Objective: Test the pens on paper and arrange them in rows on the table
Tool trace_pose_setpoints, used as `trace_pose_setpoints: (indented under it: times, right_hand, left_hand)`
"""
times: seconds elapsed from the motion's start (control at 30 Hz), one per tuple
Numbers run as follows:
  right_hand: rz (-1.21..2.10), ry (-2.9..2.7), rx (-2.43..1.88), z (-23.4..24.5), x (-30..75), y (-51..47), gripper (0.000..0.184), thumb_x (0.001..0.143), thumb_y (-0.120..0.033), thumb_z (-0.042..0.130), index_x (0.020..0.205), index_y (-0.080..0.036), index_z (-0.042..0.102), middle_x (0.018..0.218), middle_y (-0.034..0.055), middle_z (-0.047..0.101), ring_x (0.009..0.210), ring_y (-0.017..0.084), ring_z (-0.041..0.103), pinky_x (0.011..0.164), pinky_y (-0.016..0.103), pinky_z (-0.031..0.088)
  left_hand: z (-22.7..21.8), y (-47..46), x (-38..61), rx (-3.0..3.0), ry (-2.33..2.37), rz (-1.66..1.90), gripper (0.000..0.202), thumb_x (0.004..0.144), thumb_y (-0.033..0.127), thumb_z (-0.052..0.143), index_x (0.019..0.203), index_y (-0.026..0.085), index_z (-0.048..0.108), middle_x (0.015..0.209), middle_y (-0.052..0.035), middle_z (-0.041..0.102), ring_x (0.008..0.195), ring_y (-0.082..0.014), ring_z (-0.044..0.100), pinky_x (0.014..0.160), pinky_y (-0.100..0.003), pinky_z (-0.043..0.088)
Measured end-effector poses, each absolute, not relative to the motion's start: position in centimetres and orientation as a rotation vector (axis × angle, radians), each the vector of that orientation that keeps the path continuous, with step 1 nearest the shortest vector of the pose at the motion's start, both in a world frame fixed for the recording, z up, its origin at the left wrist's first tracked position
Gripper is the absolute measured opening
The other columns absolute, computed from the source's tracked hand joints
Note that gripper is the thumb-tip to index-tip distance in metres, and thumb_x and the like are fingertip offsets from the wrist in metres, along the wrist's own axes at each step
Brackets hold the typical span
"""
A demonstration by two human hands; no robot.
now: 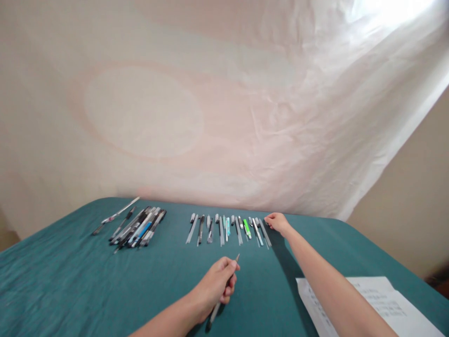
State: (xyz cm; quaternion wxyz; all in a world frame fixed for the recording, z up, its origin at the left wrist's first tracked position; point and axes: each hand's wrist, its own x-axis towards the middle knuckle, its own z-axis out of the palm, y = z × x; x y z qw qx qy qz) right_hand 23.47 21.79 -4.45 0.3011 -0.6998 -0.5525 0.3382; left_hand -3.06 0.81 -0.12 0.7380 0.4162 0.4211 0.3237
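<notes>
My left hand [219, 283] is closed around a slim pen [214, 316], held above the near middle of the table. The pen's bare tip points up and away, past my thumb. My right hand [278, 222] reaches to the far right end of a row of pens. Its fingers are pinched together low over the cloth; whatever they hold is too small to make out. Just left of them lies a clear grey pen barrel [265, 233]. Along the row are several taken-apart pens and caps, among them a bright green pen [247, 229] and a turquoise piece [228, 226].
A heap of capped pens [142, 228] lies at the left on the green tablecloth [87, 290]. Beyond it rests a long white-ended pen [121, 209]. Printed paper sheets [380, 299] lie under my right forearm. A pale sheet [224, 103] hangs behind the table.
</notes>
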Motion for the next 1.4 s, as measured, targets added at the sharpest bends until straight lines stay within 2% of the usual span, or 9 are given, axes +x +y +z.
trace_pose_setpoints:
  times: [0.27, 0.47, 0.57, 0.73, 0.83, 0.93, 1.03, 1.27, 1.4]
  right_hand:
    - [0.84, -1.525, -1.855, -4.2, 23.6, 21.6, 0.025, 0.084, -0.03, 0.047, 0.103, -0.014, 0.053, 0.103, 0.0055, 0.055, 0.084, 0.016, 0.056, 0.071, 0.034, 0.047]
    - [0.75, -1.525, -1.756, -2.9, 22.9, 20.2, 0.012, 0.073, -0.025, 0.057, 0.072, -0.016, 0.065, 0.064, 0.0016, 0.064, 0.066, 0.015, 0.058, 0.058, 0.024, 0.044]
    - [0.717, -1.519, -1.711, -1.8, 22.6, 19.4, 0.009, 0.066, -0.021, 0.058, 0.066, -0.018, 0.066, 0.055, 0.0009, 0.063, 0.063, 0.016, 0.059, 0.056, 0.023, 0.042]
    - [0.687, -1.522, -1.637, 0.3, 21.7, 17.9, 0.011, 0.065, -0.022, 0.057, 0.068, -0.016, 0.066, 0.066, 0.0043, 0.065, 0.067, 0.015, 0.058, 0.058, 0.022, 0.041]
    - [0.728, -1.56, -1.581, 1.1, 19.7, 15.6, 0.018, 0.069, -0.028, 0.054, 0.073, -0.014, 0.064, 0.07, 0.005, 0.065, 0.06, 0.012, 0.055, 0.053, 0.021, 0.04]
    - [0.893, -1.647, -1.504, 1.4, 16.7, 11.7, 0.027, 0.073, -0.039, 0.051, 0.072, -0.014, 0.062, 0.061, 0.0017, 0.061, 0.041, 0.008, 0.045, 0.039, 0.019, 0.034]
    - [1.268, -1.748, -1.302, 1.6, 13.9, 7.0, 0.033, 0.075, -0.046, 0.048, 0.076, -0.015, 0.059, 0.064, 0.0011, 0.061, 0.038, 0.005, 0.041, 0.034, 0.016, 0.029]
    - [1.433, -1.875, -1.18, 0.2, 10.7, 2.1, 0.04, 0.079, -0.049, 0.04, 0.071, -0.015, 0.058, 0.061, 0.0011, 0.059, 0.037, 0.005, 0.04, 0.033, 0.016, 0.028]
    - [1.359, -1.862, -1.138, -0.3, 10.4, 2.1, 0.036, 0.08, -0.047, 0.041, 0.07, -0.015, 0.056, 0.062, -0.0001, 0.056, 0.04, 0.005, 0.042, 0.037, 0.017, 0.031]
  left_hand:
    - [-0.5, 1.0, -3.0, 0.911, 0.9, 0.714, 0.028, 0.076, 0.047, 0.043, 0.084, 0.02, 0.04, 0.056, 0.008, 0.037, 0.04, -0.0018, 0.025, 0.038, -0.017, 0.009]
    - [0.0, 0.7, -2.9, 0.89, 0.896, 0.729, 0.028, 0.076, 0.047, 0.043, 0.083, 0.019, 0.041, 0.055, 0.0079, 0.036, 0.04, -0.0016, 0.025, 0.038, -0.017, 0.008]
    - [0.0, 0.7, -2.9, 0.875, 0.887, 0.737, 0.027, 0.076, 0.045, 0.044, 0.083, 0.019, 0.042, 0.055, 0.0077, 0.037, 0.04, -0.0016, 0.026, 0.038, -0.017, 0.008]
    - [-0.6, 1.0, -2.9, 0.792, 0.835, 0.814, 0.024, 0.079, 0.042, 0.043, 0.085, 0.018, 0.043, 0.056, 0.0068, 0.039, 0.04, -0.0018, 0.03, 0.038, -0.015, 0.012]
    - [-0.8, 1.2, -2.9, 0.694, 0.783, 0.908, 0.02, 0.08, 0.037, 0.043, 0.083, 0.017, 0.045, 0.058, 0.0051, 0.042, 0.042, -0.0027, 0.036, 0.039, -0.015, 0.022]
    - [-0.7, 1.5, -3.1, 0.585, 0.74, 1.0, 0.015, 0.082, 0.03, 0.044, 0.083, 0.015, 0.046, 0.062, 0.0025, 0.047, 0.05, -0.0048, 0.046, 0.048, -0.017, 0.035]
    - [-0.5, 1.8, -3.4, 0.496, 0.661, 1.089, 0.011, 0.082, 0.025, 0.045, 0.085, 0.015, 0.048, 0.066, 0.0005, 0.052, 0.057, -0.0071, 0.053, 0.057, -0.02, 0.042]
    - [-0.4, 2.5, -4.0, 0.419, 0.573, 1.29, 0.006, 0.081, 0.021, 0.047, 0.084, 0.015, 0.049, 0.081, -0.0053, 0.061, 0.088, -0.0146, 0.058, 0.075, -0.024, 0.045]
    - [-0.5, 2.4, -3.8, 0.46, 0.583, 1.268, 0.01, 0.08, 0.024, 0.049, 0.085, 0.015, 0.049, 0.087, -0.0071, 0.063, 0.087, -0.0148, 0.058, 0.078, -0.027, 0.044]
